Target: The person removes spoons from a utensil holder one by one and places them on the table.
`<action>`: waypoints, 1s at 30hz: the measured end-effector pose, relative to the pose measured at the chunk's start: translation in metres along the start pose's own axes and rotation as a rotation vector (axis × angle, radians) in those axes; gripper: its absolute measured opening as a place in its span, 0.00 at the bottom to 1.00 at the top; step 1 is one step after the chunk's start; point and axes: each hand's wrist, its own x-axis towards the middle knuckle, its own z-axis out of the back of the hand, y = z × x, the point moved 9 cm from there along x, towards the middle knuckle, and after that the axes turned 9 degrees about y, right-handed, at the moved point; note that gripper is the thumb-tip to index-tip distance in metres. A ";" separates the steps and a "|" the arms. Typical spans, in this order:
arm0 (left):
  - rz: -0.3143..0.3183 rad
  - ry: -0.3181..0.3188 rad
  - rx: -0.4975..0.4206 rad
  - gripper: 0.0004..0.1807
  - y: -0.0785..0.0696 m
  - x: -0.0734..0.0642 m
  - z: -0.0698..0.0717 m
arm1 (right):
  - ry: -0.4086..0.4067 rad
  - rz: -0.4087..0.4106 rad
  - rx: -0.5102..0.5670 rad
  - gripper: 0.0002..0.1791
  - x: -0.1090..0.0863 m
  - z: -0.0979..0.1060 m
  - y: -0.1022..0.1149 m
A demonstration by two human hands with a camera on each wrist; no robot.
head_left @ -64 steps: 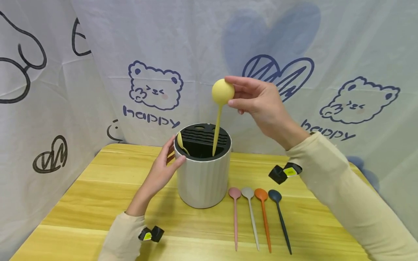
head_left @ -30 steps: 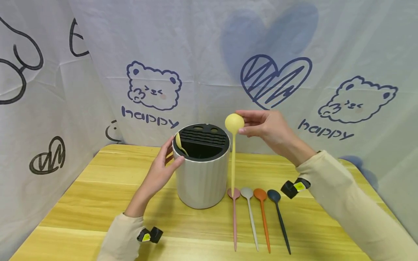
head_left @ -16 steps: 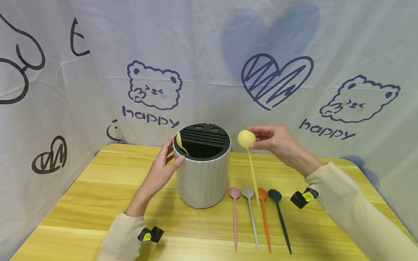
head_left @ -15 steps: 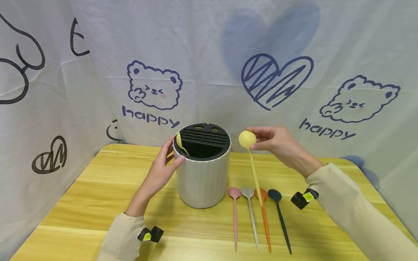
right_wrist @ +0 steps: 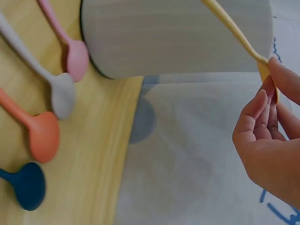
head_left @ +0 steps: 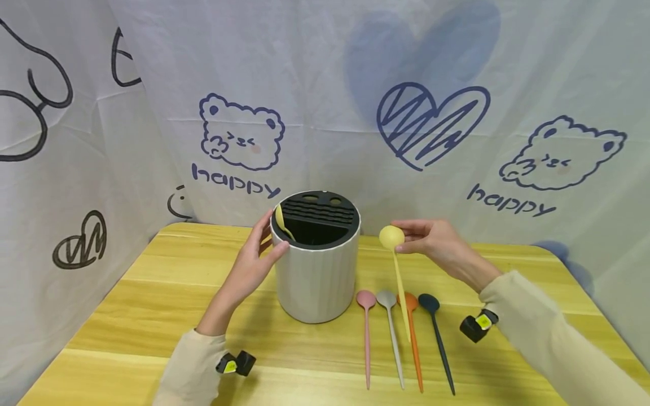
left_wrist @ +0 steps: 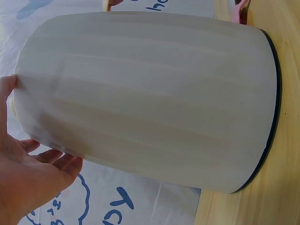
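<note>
My right hand [head_left: 440, 243] pinches a yellow spoon [head_left: 391, 238] at its round bowl, thumb against fingertips. The spoon's handle points down and crosses the orange spoon in the head view. In the right wrist view, the right hand [right_wrist: 269, 119] holds the same yellow spoon [right_wrist: 234, 33] near the bowl. A ribbed white utensil holder [head_left: 316, 287] with a black slotted top stands on the table. My left hand [head_left: 252, 265] grips its left side, thumb at the front rim and fingers round the side. Another yellow spoon [head_left: 279, 218] sits in the holder's left edge, its lower part hidden.
On the table [head_left: 127, 321], right of the holder, a pink spoon [head_left: 366, 300], a grey spoon [head_left: 386, 299], an orange spoon [head_left: 415, 349] and a dark blue spoon [head_left: 429, 304] lie in a row, handles toward me. A printed white curtain [head_left: 325, 84] hangs behind.
My right hand has drawn the yellow spoon out of the holder's front opening, carried it right and lowered it over the laid-out spoons. My left hand has stayed on the holder.
</note>
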 end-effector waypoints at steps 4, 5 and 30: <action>0.001 0.000 0.002 0.39 0.000 0.000 0.000 | -0.011 -0.013 -0.009 0.31 -0.004 0.001 -0.012; 0.001 0.000 0.002 0.39 0.000 0.001 0.000 | -0.012 -0.014 -0.010 0.31 -0.005 0.002 -0.016; -0.014 -0.003 0.004 0.39 0.002 0.001 0.000 | 0.032 -0.090 0.088 0.36 -0.041 0.034 -0.086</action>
